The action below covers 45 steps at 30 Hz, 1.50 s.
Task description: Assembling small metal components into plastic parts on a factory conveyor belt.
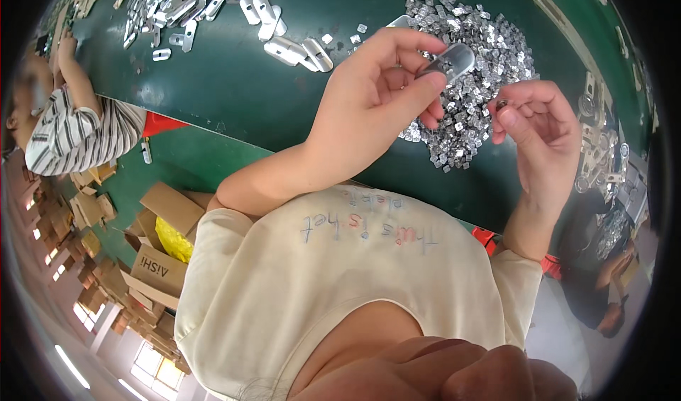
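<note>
My left hand (379, 92) pinches a shiny, flat metal plate with a rounded end (457, 62) between thumb and fingers, tilted above the pile. To its right, my right hand (543, 121) is closed in a pinch on a small dark metal piece (502, 105), mostly covered by the fingertips. Beneath and between both hands spreads a heap of small square silver metal pieces (468, 128) on the green table (234, 89). Part of the heap is hidden behind my left hand.
Longer slotted silver metal parts (188, 7) lie piled at the far left, with several loose ones (298, 53) nearer me. A person in a striped shirt (78, 131) sits at the left; another person (603, 259) is at the right. An open cardboard box (159, 270) stands beside me.
</note>
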Tool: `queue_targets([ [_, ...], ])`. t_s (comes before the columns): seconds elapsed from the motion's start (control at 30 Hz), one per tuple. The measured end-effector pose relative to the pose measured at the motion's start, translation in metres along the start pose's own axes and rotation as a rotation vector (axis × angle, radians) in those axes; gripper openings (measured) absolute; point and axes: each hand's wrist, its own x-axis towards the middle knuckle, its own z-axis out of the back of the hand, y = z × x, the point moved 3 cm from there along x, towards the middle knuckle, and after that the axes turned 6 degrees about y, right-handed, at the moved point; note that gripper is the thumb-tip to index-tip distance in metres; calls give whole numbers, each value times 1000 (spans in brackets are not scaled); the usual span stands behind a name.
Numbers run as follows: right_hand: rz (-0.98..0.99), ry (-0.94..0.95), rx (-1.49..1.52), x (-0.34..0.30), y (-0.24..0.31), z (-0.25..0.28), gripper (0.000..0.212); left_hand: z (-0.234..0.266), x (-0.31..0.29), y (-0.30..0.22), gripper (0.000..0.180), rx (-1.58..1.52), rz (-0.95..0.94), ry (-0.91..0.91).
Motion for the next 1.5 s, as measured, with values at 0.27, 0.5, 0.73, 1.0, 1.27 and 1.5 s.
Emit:
queue_targets([
  [0.27,105,-21,133,6,0,-3,18,0,8,-8,21,102,19,-4],
  [0.5,274,-147,-42,4,4,4,18,-2,18,-14,20,186,-49,6],
  [0.73,145,-326,-66,9,5,-1,20,-2,27,-14,16,174,9,2],
  [1.0,223,-68,-226,26,4,-9,26,-5,30,-17,19,430,-105,124],
  [1.27,45,-126,51,30,-5,-10,26,0,34,-7,29,481,-223,124],
  [1.5,95,-342,-432,22,11,68,36,-5,41,-12,33,295,-24,161],
])
